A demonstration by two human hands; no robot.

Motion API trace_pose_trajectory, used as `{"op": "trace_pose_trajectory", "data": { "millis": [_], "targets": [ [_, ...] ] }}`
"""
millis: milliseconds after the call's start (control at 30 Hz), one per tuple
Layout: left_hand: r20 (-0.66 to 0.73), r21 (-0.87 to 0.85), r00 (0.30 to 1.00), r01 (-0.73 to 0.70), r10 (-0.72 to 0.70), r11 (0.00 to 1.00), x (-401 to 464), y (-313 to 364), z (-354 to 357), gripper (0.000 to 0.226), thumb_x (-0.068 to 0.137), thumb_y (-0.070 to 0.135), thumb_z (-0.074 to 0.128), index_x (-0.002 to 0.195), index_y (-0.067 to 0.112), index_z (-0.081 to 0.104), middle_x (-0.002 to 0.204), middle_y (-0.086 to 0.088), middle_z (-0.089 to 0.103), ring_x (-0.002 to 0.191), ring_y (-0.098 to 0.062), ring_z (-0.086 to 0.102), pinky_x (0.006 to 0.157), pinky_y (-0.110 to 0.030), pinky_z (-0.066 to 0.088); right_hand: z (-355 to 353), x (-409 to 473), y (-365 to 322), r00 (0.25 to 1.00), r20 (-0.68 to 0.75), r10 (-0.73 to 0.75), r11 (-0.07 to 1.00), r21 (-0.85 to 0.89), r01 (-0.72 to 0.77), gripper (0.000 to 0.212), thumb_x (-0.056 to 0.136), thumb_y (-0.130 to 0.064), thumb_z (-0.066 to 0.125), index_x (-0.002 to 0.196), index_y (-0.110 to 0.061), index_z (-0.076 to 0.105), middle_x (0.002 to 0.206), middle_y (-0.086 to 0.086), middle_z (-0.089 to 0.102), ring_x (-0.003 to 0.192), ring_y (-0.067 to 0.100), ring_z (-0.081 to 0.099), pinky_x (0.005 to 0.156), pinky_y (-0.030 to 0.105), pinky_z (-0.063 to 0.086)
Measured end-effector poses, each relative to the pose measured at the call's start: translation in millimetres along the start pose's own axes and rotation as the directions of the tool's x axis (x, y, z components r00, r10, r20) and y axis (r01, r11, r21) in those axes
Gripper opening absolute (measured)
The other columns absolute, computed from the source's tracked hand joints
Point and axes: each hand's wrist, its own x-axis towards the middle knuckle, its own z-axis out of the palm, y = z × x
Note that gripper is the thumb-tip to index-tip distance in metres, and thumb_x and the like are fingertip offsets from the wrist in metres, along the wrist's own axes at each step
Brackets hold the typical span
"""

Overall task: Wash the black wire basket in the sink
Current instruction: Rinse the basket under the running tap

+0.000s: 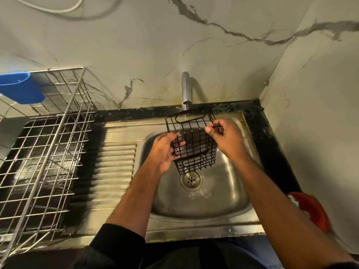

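1. Both hands hold the black wire basket (192,144) above the stainless steel sink basin (229,193), under the chrome tap (186,90).
2. Left hand (165,152) grips its left side; fingertips hidden behind wires.
3. Right hand (225,136) pinches the upper right rim.

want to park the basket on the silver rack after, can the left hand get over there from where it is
Probably yes. The left hand holds the black basket over the sink, and only the bare ribbed drainboard lies between it and the rack.
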Motion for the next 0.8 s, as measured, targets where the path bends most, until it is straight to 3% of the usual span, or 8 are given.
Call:
{"op": "trace_pose_trajectory", "data": {
  "millis": [67, 233, 367, 433, 567, 667, 733, 800],
  "targets": [
    [-0.031, -0.013, 0.999, 0.019, -0.020, 1.000, -5, -1, -2, 0.031, 0.096, 0.019, 0.062, 0.125, 0.010, 0.061, 0.100, -0.010, 0.073, 0.093, -0.025, 0.069, 0.090, -0.051, 0.052, 9, 9, 2, 0.999, 0.044, -0.013, 1.000, 0.008, 0.013, 0.019, 0.088, -0.037, 0.072, 0.104, -0.026, 0.069, 0.100, -0.010, 0.072, 0.094, 0.009, 0.067, 0.087, 0.043, 0.057],
    [-0.098, -0.113, 0.995, 0.018, -0.029, 0.993, -17, -3, -10, 0.036, 0.095, 0.021, 0.062, 0.129, 0.009, 0.059, 0.093, -0.005, 0.070, 0.088, -0.022, 0.070, 0.080, -0.046, 0.053, 34, 34, -7, 0.979, 0.202, -0.038, 0.992, 0.125, 0.013, 0.024, 0.094, -0.029, 0.066, 0.116, -0.020, 0.066, 0.112, -0.007, 0.069, 0.107, 0.011, 0.063, 0.091, 0.032, 0.051],
    [-0.113, -0.210, 0.990, 0.059, -0.084, 0.976, -25, 0, -16, 0.013, 0.093, 0.026, 0.058, 0.095, 0.014, 0.063, 0.078, -0.003, 0.071, 0.076, -0.019, 0.068, 0.085, -0.045, 0.050, 53, 50, -15, 0.940, 0.327, -0.100, 0.986, 0.162, 0.048, 0.022, 0.098, -0.026, 0.061, 0.119, -0.019, 0.062, 0.114, -0.003, 0.067, 0.107, 0.012, 0.061, 0.096, 0.037, 0.050],
    [-0.151, -0.253, 0.983, 0.059, -0.100, 0.966, -24, 3, -20, 0.014, 0.092, 0.028, 0.054, 0.090, 0.015, 0.060, 0.074, -0.002, 0.070, 0.071, -0.018, 0.065, 0.090, -0.046, 0.047, 64, 58, -17, 0.919, 0.368, -0.143, 0.983, 0.162, 0.088, 0.021, 0.098, -0.026, 0.061, 0.118, -0.020, 0.062, 0.117, -0.001, 0.063, 0.110, 0.015, 0.060, 0.095, 0.035, 0.049],
    [-0.194, -0.328, 0.972, 0.063, -0.133, 0.943, -26, 8, -17, 0.011, 0.091, 0.026, 0.051, 0.086, 0.018, 0.055, 0.084, -0.006, 0.068, 0.072, -0.021, 0.067, 0.095, -0.050, 0.047, 78, 76, -14, 0.931, 0.313, -0.190, 0.979, 0.130, 0.156, 0.028, 0.093, -0.029, 0.068, 0.119, -0.022, 0.067, 0.123, 0.006, 0.045, 0.117, 0.021, 0.053, 0.099, 0.023, 0.045],
    [-0.201, -0.376, 0.965, 0.080, -0.166, 0.923, -25, 11, -8, 0.022, 0.091, 0.025, 0.048, 0.070, 0.020, 0.049, 0.076, -0.003, 0.064, 0.056, -0.017, 0.064, 0.088, -0.045, 0.047, 86, 81, -12, 0.967, 0.218, -0.136, 0.991, 0.041, 0.130, 0.046, 0.089, -0.042, 0.070, 0.126, -0.017, 0.062, 0.129, 0.009, 0.047, 0.113, 0.019, 0.060, 0.081, 0.006, 0.047],
    [-0.202, -0.435, 0.963, 0.075, -0.179, 0.897, -21, 10, -4, 0.026, 0.091, 0.025, 0.048, 0.066, 0.020, 0.048, 0.074, -0.003, 0.062, 0.058, -0.019, 0.061, 0.093, -0.050, 0.047, 91, 67, -16, 0.960, 0.218, -0.177, 0.984, 0.056, 0.168, 0.066, 0.092, -0.053, 0.059, 0.145, -0.017, 0.045, 0.149, 0.013, 0.038, 0.126, 0.027, 0.055, 0.096, 0.027, 0.053],
    [-0.184, -0.485, 0.967, 0.064, -0.173, 0.872, -19, 8, -1, 0.025, 0.092, 0.028, 0.046, 0.072, 0.017, 0.056, 0.079, -0.007, 0.063, 0.072, -0.025, 0.063, 0.099, -0.056, 0.047, 99, 37, -25, 0.902, 0.339, -0.267, 0.963, 0.065, 0.261, 0.072, 0.101, -0.051, 0.043, 0.159, -0.028, 0.007, 0.168, 0.003, 0.001, 0.149, 0.031, 0.025, 0.115, 0.047, 0.030]
  ]
}}
